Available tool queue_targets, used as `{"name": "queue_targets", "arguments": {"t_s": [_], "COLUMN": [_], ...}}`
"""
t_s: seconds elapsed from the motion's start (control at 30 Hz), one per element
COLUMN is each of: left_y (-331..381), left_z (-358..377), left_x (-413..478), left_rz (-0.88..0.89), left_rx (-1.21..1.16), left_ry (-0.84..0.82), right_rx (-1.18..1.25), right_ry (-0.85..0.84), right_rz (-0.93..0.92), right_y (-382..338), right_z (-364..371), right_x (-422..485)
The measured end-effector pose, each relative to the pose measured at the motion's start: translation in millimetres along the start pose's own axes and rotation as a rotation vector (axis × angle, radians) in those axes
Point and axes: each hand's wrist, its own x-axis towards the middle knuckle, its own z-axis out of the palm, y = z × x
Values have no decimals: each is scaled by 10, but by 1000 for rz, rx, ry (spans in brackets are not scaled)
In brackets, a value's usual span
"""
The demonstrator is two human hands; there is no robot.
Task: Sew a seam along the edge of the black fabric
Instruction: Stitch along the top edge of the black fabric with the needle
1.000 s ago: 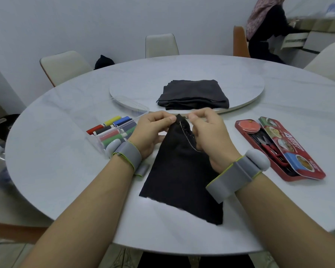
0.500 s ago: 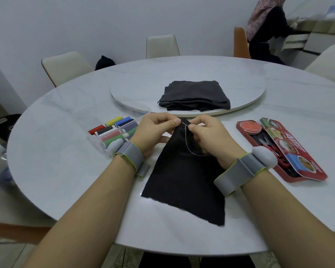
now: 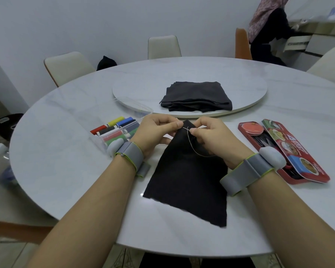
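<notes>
1. I see L hand, fingers curled, pinching top corner of black fabric.
2. R hand pinches needle at that edge.
3. Fabric's lower part lies flat on tabletop btwn forearms.

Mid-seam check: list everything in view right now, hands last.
table: one, white marble, round, under everything
turntable: one, white, table centre
folded fabric: one stack, black, on the turntable
black fabric: one piece, black, before the person, top corner lifted
thread: one loop, pale, over the black fabric
spool box: one, clear, coloured spools inside, left of the black fabric
tin: one, red, open, right of the black fabric
chairs: three cream, one orange, far side
other person: one, dark clothes, far right
wristbands: two, grey, one per wrist
left hand: pinches the black fabric's top corner
right hand: pinches the needle at that corner
</notes>
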Motion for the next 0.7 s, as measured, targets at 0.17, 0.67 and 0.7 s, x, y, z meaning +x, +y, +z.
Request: {"name": "queue_targets", "arguments": {"t_s": [0.17,0.67,0.7], "left_y": [13,23,22], "left_z": [7,38,41], "left_x": [-6,-13,-13], "left_rz": [5,28,29], "left_rx": [11,11,9], "left_ry": [-4,3,3], "right_rx": [-52,-223,-231], "right_ry": [22,63,65], "right_rz": [-41,-138,-138], "right_y": [1,63,62], "right_z": [3,7,10], "right_x": [-11,16,16]}}
